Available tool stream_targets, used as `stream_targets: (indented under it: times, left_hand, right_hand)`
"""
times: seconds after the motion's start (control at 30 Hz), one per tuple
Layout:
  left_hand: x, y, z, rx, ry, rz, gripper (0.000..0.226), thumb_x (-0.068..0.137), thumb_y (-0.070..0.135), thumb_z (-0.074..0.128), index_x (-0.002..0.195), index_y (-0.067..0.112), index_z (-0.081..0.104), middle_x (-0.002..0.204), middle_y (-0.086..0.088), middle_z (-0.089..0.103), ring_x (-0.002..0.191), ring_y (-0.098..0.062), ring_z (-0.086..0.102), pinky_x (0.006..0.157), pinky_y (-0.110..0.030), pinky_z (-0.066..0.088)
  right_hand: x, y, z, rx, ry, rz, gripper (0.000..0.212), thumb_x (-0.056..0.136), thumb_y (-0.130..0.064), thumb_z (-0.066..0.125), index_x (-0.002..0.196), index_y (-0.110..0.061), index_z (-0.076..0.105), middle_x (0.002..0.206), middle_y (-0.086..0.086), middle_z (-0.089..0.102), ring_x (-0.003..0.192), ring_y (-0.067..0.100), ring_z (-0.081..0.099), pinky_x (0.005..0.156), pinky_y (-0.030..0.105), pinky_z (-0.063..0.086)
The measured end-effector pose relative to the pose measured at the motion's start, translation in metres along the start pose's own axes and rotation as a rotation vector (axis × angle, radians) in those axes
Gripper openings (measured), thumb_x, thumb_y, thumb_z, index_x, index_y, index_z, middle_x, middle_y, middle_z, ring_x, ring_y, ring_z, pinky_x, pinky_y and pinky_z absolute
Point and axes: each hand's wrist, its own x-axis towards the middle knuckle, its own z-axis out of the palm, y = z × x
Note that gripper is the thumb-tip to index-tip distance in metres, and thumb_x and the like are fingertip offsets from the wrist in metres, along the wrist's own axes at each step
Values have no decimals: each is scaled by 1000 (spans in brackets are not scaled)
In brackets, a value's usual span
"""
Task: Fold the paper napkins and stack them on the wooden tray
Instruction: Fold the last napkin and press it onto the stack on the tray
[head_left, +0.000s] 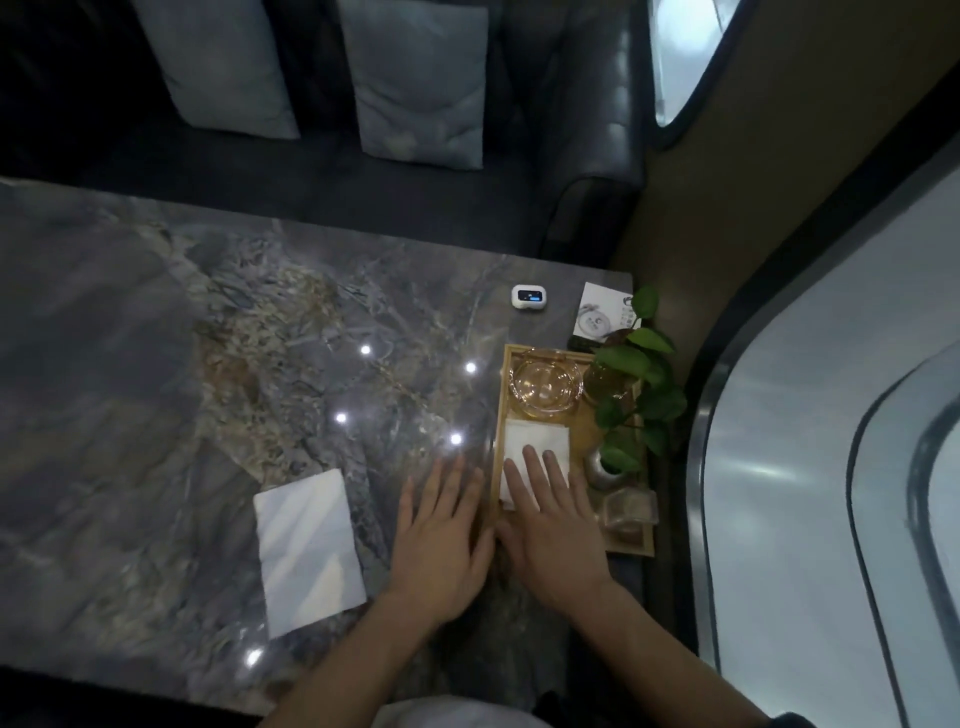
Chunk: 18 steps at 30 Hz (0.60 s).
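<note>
A wooden tray (500, 415) stands at the right end of the grey marble table. A folded white napkin (535, 440) lies in the tray's near half. My right hand (550, 525) rests flat on it, fingers spread, covering its near part. My left hand (441, 535) lies flat and slightly blurred on the table just left of the tray's edge, holding nothing. A second white napkin (306, 545), folded to a rectangle, lies on the table left of my hands.
The tray also holds a glass ashtray (544, 383), a leafy plant (636, 384) in a small pot, and a small glass jar (628, 512). Beyond the tray sit a small white device (529, 298) and a printed card (602, 314). A dark sofa with cushions faces the table.
</note>
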Motion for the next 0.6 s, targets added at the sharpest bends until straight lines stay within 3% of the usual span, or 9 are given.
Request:
stream_targets:
  times: [0.13,0.3,0.47,0.53,0.6]
  left_hand:
    - [-21,-9,-1,11,37,-45,68,94,55,29,153,23,21,162,-3,13,149,-22,0,116,-50,-3]
    - [-45,-24,-3,22,66,-119,69,93,61,31,151,24,24,160,-2,16,149,-23,6,115,-49,5]
    - [-64,-37,-5,48,92,-156,71,92,63,31,149,21,33,158,-4,25,148,-28,19,113,-51,12]
    - [-72,-44,-1,53,103,-169,71,93,64,27,149,20,33,159,-5,26,148,-26,19,113,-52,13]
    - [-79,-49,3,24,118,-186,71,93,63,28,150,21,30,160,-4,21,149,-23,12,113,-50,12]
  right_hand:
    - [-9,-11,-2,-20,-1,-12,71,89,-54,34,149,-18,28,157,9,23,145,29,17,113,45,7]
    - [-18,-33,1,7,-26,-21,70,90,-59,31,148,-20,29,155,9,30,145,29,20,111,46,12]
    - [-24,-49,6,15,6,-51,73,92,-64,15,150,-21,25,158,8,23,146,28,14,112,47,8]
    - [-25,-57,7,8,-3,-70,78,90,-67,3,151,-22,21,159,7,19,146,27,11,118,49,9]
    - [-27,-64,9,2,-1,-95,76,91,-67,5,152,-23,15,160,5,11,147,27,5,119,48,7]
